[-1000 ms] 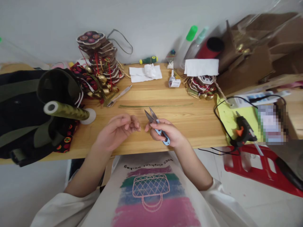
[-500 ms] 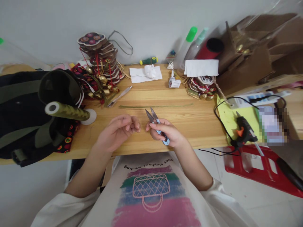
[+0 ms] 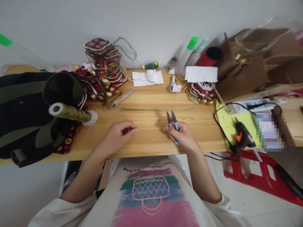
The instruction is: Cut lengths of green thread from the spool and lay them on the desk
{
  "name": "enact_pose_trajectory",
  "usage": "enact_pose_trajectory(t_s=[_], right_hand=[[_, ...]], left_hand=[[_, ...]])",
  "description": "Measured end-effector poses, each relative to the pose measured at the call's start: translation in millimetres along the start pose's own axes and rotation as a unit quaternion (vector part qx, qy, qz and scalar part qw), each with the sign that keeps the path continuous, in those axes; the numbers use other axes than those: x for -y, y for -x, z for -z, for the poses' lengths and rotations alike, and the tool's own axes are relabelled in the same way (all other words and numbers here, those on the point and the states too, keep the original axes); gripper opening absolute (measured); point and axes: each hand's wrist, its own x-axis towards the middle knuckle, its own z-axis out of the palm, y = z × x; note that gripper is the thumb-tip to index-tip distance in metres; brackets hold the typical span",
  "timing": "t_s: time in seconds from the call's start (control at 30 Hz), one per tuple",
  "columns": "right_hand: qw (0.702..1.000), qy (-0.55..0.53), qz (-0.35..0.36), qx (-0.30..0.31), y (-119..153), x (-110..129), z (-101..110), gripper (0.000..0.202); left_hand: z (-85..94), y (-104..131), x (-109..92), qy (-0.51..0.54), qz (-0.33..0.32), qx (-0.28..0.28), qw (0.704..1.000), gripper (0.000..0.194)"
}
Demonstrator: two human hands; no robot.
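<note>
My right hand [image 3: 181,134] is closed around a pair of blue-handled thread snips [image 3: 177,127], their two blades apart and pointing away from me. Just beyond the blade tips, thin green cords [image 3: 144,109] lie stretched sideways across the table. Low over the front of the table is my left hand [image 3: 119,135], with thumb and forefinger brought together in a pinch. Anything between those fingertips is too small or hidden to make out. A spool of olive-green thread [image 3: 73,113] is to the left of this hand, tilted against a dark bag.
Stacked ornaments with bells [image 3: 106,69] and a pen [image 3: 121,99] are at back left. Behind the cords are folded tissue [image 3: 139,78], a screwdriver [image 3: 151,65] and a small glue bottle [image 3: 174,86]. A glue gun [image 3: 243,135] with its black cable lies right, near a cardboard box [image 3: 246,75].
My right hand has moved right with the snips, away from my left hand. The left hand has lowered slightly and its fingers have curled under. The view has shifted a little.
</note>
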Motion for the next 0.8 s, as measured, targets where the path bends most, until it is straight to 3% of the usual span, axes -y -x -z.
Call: enact_pose_trajectory(t_s=[0.2, 0.43, 0.6, 0.8], right_hand=[[0.983, 0.142, 0.034, -0.115, 11.4, -3.8, 36.9, 0.030], [0.955, 0.185, 0.011, -0.233, 11.0, -6.5, 59.5, 0.028], [0.907, 0.278, 0.006, -0.317, 4.1, -4.1, 71.4, 0.024], [0.863, 0.347, -0.028, -0.366, -4.4, -0.6, 86.1, 0.020]], left_hand=[[2.2, -1.8, 17.7, -0.047, -0.011, -0.023, 0.999, 0.027], [13.4, -2.6, 25.9, -0.083, -0.019, -0.025, 0.996, 0.028], [17.4, -4.0, 30.6, -0.127, -0.026, -0.018, 0.991, 0.028], [23.2, -10.2, 42.6, -0.193, -0.024, -0.041, 0.980, 0.029]])
